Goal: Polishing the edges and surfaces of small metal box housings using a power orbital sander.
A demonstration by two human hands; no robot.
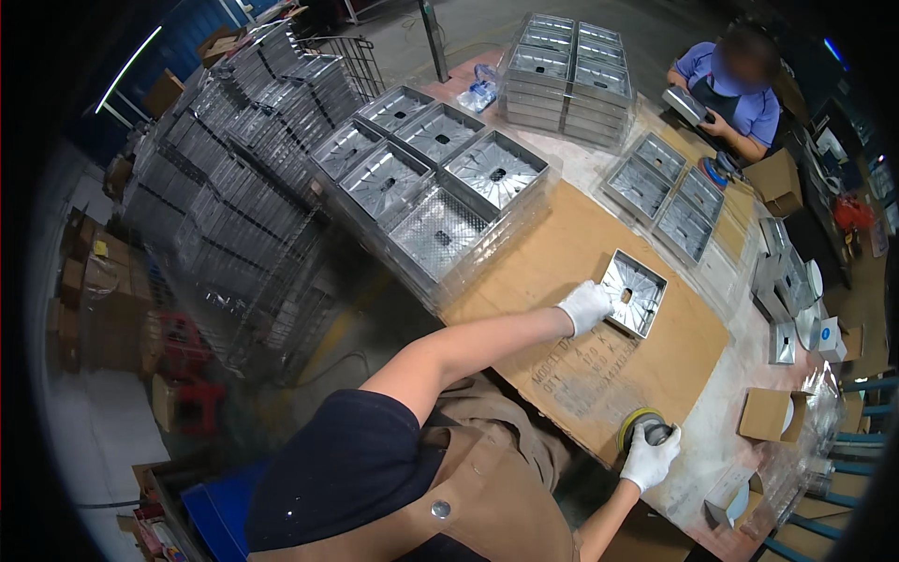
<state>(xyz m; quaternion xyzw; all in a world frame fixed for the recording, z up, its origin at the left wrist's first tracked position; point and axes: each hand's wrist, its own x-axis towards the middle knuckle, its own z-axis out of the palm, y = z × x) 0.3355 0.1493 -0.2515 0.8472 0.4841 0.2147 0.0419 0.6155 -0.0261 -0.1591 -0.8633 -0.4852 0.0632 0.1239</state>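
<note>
A shallow square metal tray (640,288), with creases fanning out from a small hole in its middle, lies open side up on a flat brown cardboard sheet (534,272). My left hand (587,307), in a white glove, is closed on the tray's near left rim; the thumb side is partly hidden. Closer to me, at the cardboard's front edge, a round hand sander (641,427) with a yellow-green rim rests on the sheet. My gloved right hand (651,456) is wrapped over its top. The sander and the tray are apart.
Stacked metal trays (496,170) in clear film stand left, with another stack (567,70) behind. More trays (663,197) lie beyond the cardboard. Across the table a person (735,94) holds a metal piece. Small open cartons (775,414) sit right; tall wrapped piles (225,187) rise left.
</note>
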